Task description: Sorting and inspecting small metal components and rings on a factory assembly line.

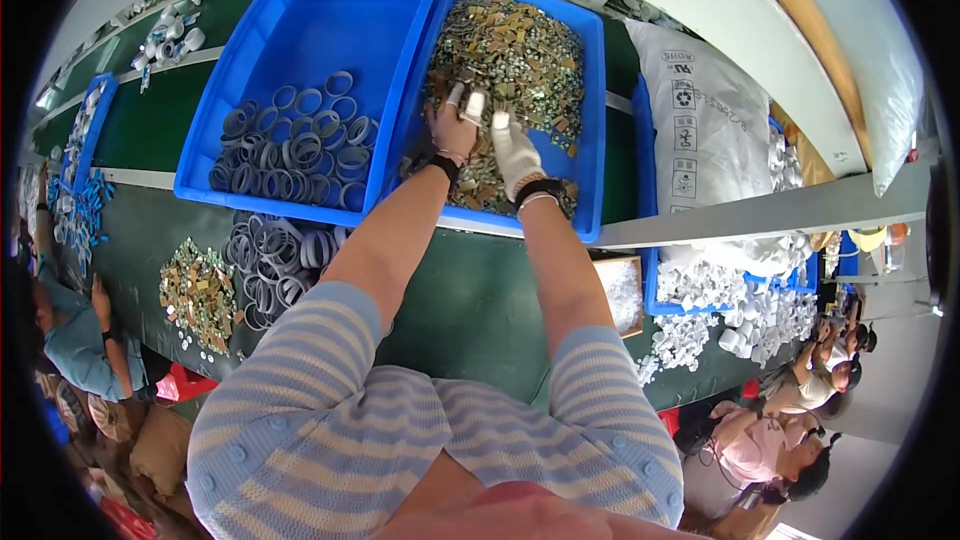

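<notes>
The fingers (476, 104) of both hands wear pale tips and dig into the heap of small brass-and-silver metal parts (515, 40); whether they are pinched on a piece or merely spread I cannot tell. The left hand (452, 128) and right hand (515, 152) sit close together, both wrists banded in black, low in the right blue bin (592, 120). Sorting here goes best, I judge, with light raking strokes that pull a few pieces free rather than a fistful. The parts look flat, shiny, tangled and mixed. Beside it the left blue bin (300, 10) holds grey rings (300, 145); more rings and parts lie on the green counter (470, 290).
</notes>
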`<state>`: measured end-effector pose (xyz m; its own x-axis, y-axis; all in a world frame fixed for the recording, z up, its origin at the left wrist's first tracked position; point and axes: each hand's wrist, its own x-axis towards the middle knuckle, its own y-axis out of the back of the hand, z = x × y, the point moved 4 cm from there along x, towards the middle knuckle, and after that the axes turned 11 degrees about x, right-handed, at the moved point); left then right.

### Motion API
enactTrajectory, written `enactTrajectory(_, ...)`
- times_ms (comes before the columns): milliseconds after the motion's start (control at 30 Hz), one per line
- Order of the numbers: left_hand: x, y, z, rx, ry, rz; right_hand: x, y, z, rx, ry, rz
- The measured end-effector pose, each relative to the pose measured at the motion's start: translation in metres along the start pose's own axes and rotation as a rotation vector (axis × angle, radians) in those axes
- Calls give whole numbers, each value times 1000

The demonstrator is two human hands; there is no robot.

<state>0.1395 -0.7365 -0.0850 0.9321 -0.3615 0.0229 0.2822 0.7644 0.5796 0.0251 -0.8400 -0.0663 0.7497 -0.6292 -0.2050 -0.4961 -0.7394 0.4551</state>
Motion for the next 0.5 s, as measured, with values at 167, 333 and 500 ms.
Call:
enactTrajectory(167, -2, -14, 36, -657, 169, -86, 22, 14, 10, -248, 73, -46)
enactTrajectory(333, 17, 16, -12, -799, 133, 17, -38, -11, -114, -452, 20, -206)
enactTrajectory(500, -14, 9, 51, -739, 134, -50, -52, 20, -83, 181, -62, 84)
